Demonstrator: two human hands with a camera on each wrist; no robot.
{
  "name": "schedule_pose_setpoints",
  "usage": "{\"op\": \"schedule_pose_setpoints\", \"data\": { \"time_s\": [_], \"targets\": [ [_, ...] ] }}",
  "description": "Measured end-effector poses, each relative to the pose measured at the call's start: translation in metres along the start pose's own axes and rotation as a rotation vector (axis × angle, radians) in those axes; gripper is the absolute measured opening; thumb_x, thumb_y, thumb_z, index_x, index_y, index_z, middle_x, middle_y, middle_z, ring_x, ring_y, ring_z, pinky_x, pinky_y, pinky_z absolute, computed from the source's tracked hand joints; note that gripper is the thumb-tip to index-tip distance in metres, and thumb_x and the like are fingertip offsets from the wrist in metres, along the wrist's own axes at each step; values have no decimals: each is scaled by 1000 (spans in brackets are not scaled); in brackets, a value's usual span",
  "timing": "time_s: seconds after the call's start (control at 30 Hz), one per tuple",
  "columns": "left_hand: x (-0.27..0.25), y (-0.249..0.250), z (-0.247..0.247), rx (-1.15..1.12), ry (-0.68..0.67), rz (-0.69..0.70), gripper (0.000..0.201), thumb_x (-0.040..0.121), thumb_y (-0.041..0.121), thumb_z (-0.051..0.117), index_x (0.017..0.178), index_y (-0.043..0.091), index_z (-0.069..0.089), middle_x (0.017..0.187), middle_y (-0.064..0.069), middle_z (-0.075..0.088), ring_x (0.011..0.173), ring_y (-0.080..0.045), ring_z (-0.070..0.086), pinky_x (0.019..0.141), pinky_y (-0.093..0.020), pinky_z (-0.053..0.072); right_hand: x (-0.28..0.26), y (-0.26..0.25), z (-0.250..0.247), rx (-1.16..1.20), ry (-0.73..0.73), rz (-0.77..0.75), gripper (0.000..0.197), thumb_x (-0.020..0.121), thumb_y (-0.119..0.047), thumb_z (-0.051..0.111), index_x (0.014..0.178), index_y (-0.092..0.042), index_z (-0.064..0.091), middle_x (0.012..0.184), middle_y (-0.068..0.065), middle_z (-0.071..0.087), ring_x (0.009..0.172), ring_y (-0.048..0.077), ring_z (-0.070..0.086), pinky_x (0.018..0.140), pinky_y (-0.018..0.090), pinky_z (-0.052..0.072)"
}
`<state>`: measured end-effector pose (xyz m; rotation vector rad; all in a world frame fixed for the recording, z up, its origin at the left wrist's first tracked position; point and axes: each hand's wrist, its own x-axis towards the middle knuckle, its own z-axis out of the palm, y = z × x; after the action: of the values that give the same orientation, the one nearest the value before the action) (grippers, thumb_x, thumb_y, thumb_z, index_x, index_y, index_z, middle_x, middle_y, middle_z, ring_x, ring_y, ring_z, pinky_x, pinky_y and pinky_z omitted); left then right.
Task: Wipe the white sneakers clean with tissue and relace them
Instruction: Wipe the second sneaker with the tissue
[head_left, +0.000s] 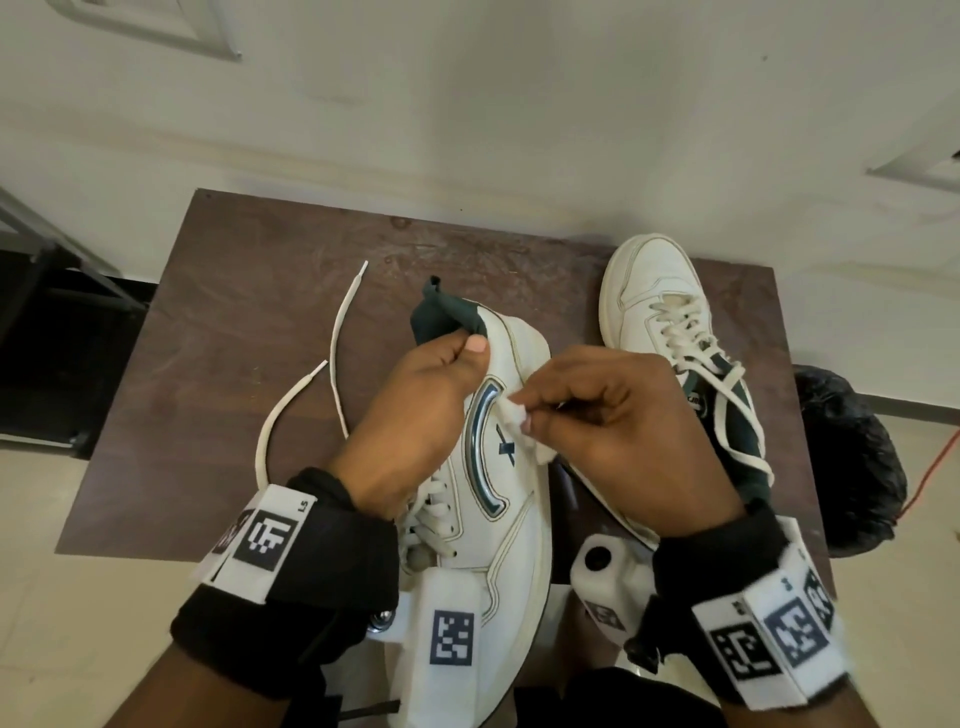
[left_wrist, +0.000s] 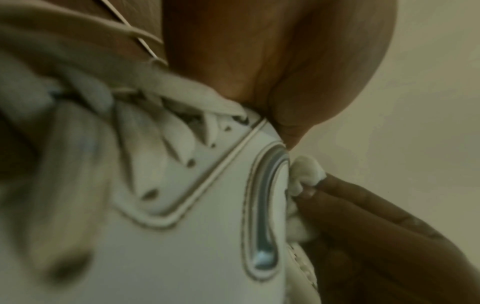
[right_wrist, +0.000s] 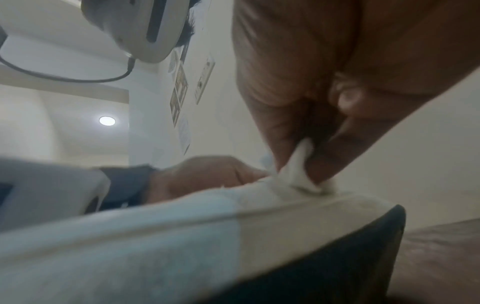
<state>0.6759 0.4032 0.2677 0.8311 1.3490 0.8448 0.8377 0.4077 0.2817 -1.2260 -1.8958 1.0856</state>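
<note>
A white sneaker (head_left: 511, 499) with a dark green collar lies on its side in the middle of the brown table (head_left: 218, 322), heel away from me. My left hand (head_left: 431, 400) grips its collar, thumb on the outside. My right hand (head_left: 613, 415) pinches a small wad of white tissue (head_left: 517, 418) and presses it against the sneaker's side by the blue curved trim (left_wrist: 270, 205). The tissue (left_wrist: 306, 174) and the tissue (right_wrist: 298, 181) show in both wrist views, touching the shoe. A second white sneaker (head_left: 670, 332), laced, lies at the right. The held sneaker's white lace (head_left: 311, 384) trails loose at the left.
A black bag (head_left: 852, 457) sits on the floor just past the table's right edge, with an orange cord (head_left: 935, 467) beside it. A dark metal frame (head_left: 47, 291) stands at the left. White wall runs behind the table.
</note>
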Motion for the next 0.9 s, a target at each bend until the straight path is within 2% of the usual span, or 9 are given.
{"op": "schedule_pose_setpoints", "data": {
  "time_s": [0.13,0.27,0.37,0.43,0.5,0.57,0.63,0.8,0.9],
  "targets": [
    [-3,3,10,108,-80,33,32,102,26,41,106,9,67,105,-16,70,104,-34,64,98,-51,47,8,4,8,-252,285,-128,14,80,3,68,87,-7,75,86,-1,69,76,6,63,69,20,52],
    [-6,2,20,218,-109,52,28,101,27,43,95,17,69,98,-15,70,96,-31,65,89,-40,49,14,13,6,-291,387,-85,17,81,4,64,88,-7,75,87,2,69,78,7,62,72,18,50],
    [-6,2,19,200,-79,54,29,101,24,45,86,17,68,87,-16,69,80,-30,62,79,-39,49,15,11,3,-282,313,-77,19,82,4,63,91,-8,75,89,0,69,80,7,63,73,22,51],
    [-4,1,15,152,-58,27,28,100,25,46,89,17,70,91,-15,71,85,-28,66,84,-42,51,12,5,-2,-253,208,-74,21,83,4,64,93,-10,75,90,-2,69,83,6,63,74,23,52],
    [-2,1,9,111,-48,7,27,99,27,47,92,13,70,95,-20,70,91,-32,66,91,-53,48,5,-4,-7,-257,58,-81,22,82,3,65,93,-13,75,91,-5,69,84,4,63,75,24,52],
    [-2,1,6,80,-34,-16,29,101,23,45,91,16,71,86,-7,73,90,-26,67,91,-49,50,-3,-13,-7,-291,-95,-98,20,81,-1,67,91,-15,76,90,-7,70,83,3,64,75,23,52],
    [-3,3,5,94,-33,-17,31,101,23,43,89,19,71,81,-1,73,85,-23,67,87,-45,52,-11,-18,-1,-344,-150,-128,18,81,-6,65,90,-16,78,89,-7,70,80,3,64,71,26,54],
    [-8,4,15,118,-67,42,41,100,35,41,95,-1,61,98,-27,63,92,-38,62,93,-58,44,-10,-8,7,-430,180,-142,12,83,-7,66,89,-11,75,86,0,68,75,10,63,68,28,52],
    [-10,4,19,118,-90,28,47,100,41,39,99,-1,61,101,-30,63,97,-43,62,94,-60,45,-4,-5,4,-459,293,-98,14,83,-6,63,90,-10,75,86,3,68,76,13,63,71,23,48]
  ]
}}
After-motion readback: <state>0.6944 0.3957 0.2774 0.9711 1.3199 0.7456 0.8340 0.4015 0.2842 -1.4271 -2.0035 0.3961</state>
